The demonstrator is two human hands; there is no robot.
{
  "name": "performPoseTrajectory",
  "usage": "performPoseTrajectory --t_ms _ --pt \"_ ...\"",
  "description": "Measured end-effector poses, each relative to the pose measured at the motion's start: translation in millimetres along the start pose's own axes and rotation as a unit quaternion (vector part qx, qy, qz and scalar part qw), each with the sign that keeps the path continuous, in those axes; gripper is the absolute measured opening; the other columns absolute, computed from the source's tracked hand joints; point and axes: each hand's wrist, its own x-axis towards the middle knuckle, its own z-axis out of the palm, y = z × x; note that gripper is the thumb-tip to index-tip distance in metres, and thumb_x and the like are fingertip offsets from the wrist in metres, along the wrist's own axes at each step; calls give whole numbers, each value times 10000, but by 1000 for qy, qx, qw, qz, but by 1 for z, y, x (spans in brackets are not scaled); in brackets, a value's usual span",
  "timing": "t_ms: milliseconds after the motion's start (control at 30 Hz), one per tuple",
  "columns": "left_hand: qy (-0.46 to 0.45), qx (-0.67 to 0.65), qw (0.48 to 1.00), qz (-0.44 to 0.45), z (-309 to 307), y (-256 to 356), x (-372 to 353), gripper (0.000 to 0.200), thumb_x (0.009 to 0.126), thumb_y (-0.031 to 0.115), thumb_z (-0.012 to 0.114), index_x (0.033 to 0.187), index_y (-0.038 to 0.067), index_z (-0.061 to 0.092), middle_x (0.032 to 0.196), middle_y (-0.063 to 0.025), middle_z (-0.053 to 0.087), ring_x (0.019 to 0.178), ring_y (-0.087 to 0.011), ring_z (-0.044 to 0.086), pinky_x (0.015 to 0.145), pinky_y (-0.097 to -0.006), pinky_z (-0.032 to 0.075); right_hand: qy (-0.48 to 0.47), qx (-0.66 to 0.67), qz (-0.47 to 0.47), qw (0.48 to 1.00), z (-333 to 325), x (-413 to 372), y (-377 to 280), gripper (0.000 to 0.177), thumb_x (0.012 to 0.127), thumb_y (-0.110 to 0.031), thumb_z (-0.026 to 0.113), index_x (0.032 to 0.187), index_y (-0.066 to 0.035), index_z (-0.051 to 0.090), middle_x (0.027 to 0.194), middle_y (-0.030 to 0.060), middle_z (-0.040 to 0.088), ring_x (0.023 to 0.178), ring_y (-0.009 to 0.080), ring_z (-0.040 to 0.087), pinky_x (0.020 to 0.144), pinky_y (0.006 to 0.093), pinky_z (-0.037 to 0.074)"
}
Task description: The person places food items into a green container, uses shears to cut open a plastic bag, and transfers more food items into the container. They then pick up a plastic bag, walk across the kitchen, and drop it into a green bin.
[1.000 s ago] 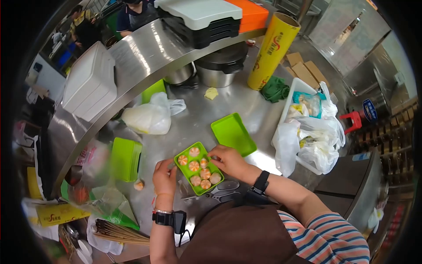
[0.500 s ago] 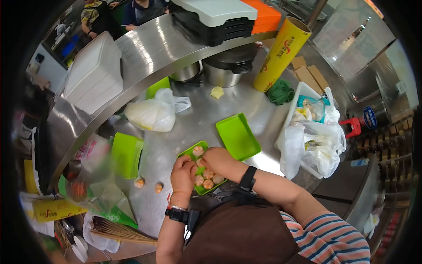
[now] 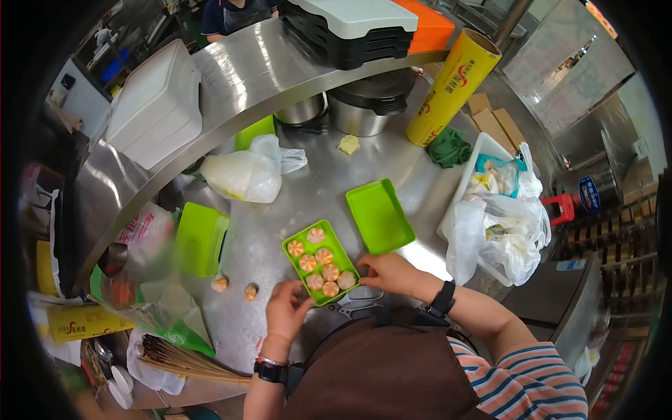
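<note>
Head view: left hand (image 3: 285,306) and right hand (image 3: 389,273) fingers grip dumpling tray (image 3: 320,262); scissors (image 3: 360,302), empty tray (image 3: 379,215) beside.

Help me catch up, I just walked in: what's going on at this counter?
A person in an apron has both hands at a green tray filled with round orange-and-white pieces. The left hand is at its near left corner, the right hand at its near right corner; whether either grips it is unclear. Two loose pieces lie on the steel counter to the left; an empty green tray sits just beyond.
</note>
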Motion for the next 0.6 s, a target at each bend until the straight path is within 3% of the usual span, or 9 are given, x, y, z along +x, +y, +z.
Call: performPoseTrajectory --t_ms 33,167,233,433,533,600 --pt "3 1 1000 -2 7 2 -2 408 700 32 805 1062 52 619 987 -79 600 664 -171 631 575 -286 531 21 -25 -38 999 11 1 4 373 855 -259 686 1147 -39 612 817 134 695 752 307 675 679 403 520" --pt "12 -10 1000 -1 24 -7 -1 422 690 46 813 1056 49 601 1001 -103 559 675 -195 635 610 -303 546 50 15 -33 998 29 13 9 357 862 -252 677 1133 -28 616 805 143 691 742 312 674 680 414 521" --pt "38 -9 999 4 19 -10 0 422 697 66 814 1061 53 599 987 -108 548 673 -204 626 622 -313 542 58 33 -32 997 27 19 -1 285 843 -218 658 1048 -21 641 852 180 687 813 376 658 726 462 516" --pt "98 29 995 -20 1 -28 0 337 727 -7 720 1041 43 608 986 -124 551 660 -218 616 612 -320 538 75 -8 -79 994 45 51 -26 226 831 -219 642 936 -20 666 830 193 678 806 389 648 727 474 510" --pt "131 64 989 -13 -10 -46 -8 333 728 -25 718 1038 44 618 989 -123 564 643 -202 625 587 -303 530 70 1 -129 989 60 62 -34 282 848 -224 664 1027 -7 638 836 186 685 774 371 661 696 441 519" --pt "136 54 989 -21 -17 -56 -13 329 736 -36 708 1043 43 617 1007 -118 567 668 -201 631 587 -296 531 48 24 -109 993 61 59 -38 308 845 -242 670 1040 -7 630 842 181 693 778 362 667 698 438 519"
